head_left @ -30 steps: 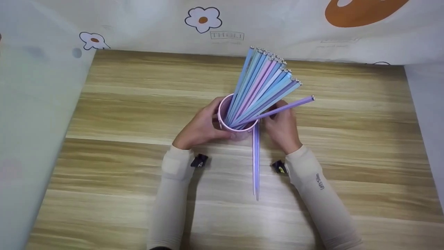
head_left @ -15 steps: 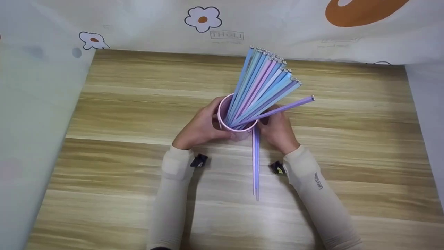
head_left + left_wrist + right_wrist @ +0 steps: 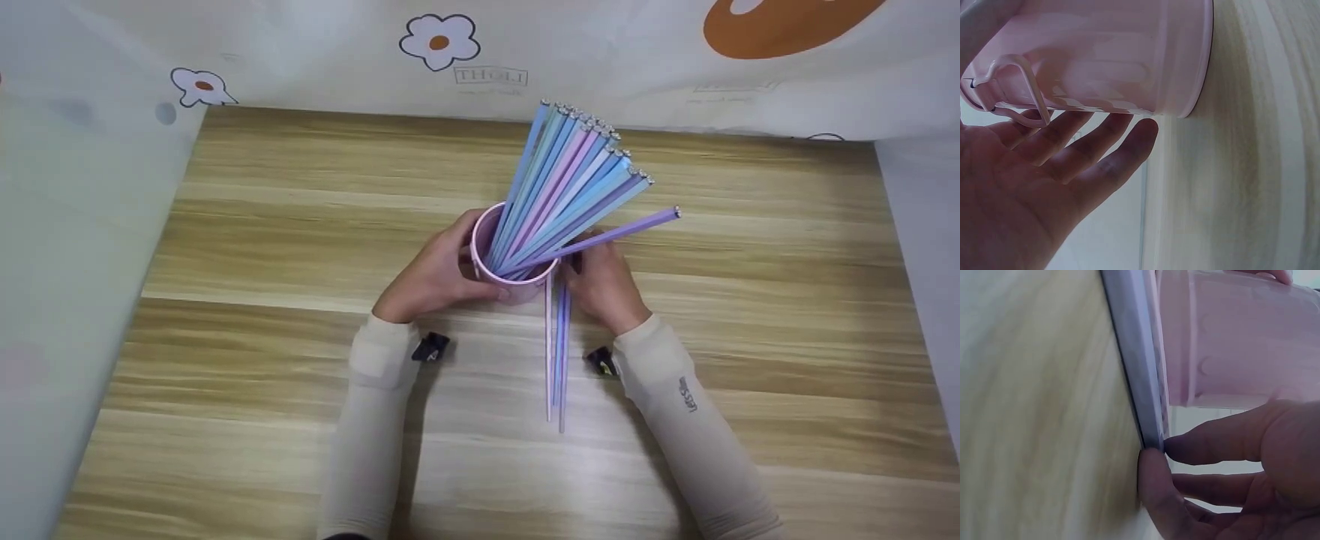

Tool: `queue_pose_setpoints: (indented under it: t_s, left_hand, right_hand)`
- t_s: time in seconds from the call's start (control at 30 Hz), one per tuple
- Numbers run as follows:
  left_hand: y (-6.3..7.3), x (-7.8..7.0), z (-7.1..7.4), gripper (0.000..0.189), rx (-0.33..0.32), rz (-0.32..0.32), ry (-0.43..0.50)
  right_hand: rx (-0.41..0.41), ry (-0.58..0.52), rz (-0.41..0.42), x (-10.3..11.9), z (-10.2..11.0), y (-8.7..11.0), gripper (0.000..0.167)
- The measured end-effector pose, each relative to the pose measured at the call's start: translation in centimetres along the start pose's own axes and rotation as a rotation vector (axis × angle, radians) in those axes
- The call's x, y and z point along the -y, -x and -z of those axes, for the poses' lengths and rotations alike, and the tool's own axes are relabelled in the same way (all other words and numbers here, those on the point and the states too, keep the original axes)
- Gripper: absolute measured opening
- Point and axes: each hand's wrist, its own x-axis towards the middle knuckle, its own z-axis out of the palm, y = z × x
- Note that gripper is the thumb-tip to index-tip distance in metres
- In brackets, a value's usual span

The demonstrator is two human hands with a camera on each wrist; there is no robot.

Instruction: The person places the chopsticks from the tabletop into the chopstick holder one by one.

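Observation:
A small pink bucket [image 3: 525,291] stands upright on the table, filled with pastel chopsticks [image 3: 570,169] leaning away to the back right. My left hand [image 3: 435,270] holds the bucket's left side, with the thumb in front and the fingers spread round the wall. In the left wrist view the bucket [image 3: 1100,50] shows a wire loop near its rim. Right of the bucket, several loose chopsticks [image 3: 563,367] lie with thin ends toward me. My right hand [image 3: 606,281] pinches the thick end of a purple chopstick [image 3: 1137,354] between thumb and finger; a pink chopstick [image 3: 1154,315] lies beside it.
The wood-grain table [image 3: 285,225] ends at a pale wall covering [image 3: 322,60] printed with flowers. One purple chopstick [image 3: 637,223] sticks out low over my right hand. Small black devices [image 3: 431,348] sit at both wrists.
My right hand came in closer to the bucket, then shifted slightly back right. The purple chopstick's thin end has slid right, away from the pink one. The left hand and bucket stay put.

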Motion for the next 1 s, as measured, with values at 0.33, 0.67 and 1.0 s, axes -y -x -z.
queue_pose_setpoints:
  t_s: [0.33, 0.67, 1.0]
  left_hand:
    - [-0.2, -0.2, 0.0, 0.1, 0.005, 0.033, 0.024]
    - [0.0, 0.2, 0.2, 0.098, 0.011, -0.014, 0.015]
    - [0.0, 0.1, 0.1, 0.098, 0.005, -0.003, 0.016]
  right_hand:
    - [-0.116, 0.092, 0.085, 0.0, -0.1, 0.6, 0.016]
    - [-0.181, -0.09, -0.031, 0.4, 3.4, 0.1, 0.014]
    - [-0.566, -0.504, 0.155, 3.0, 7.4, 1.7, 0.035]
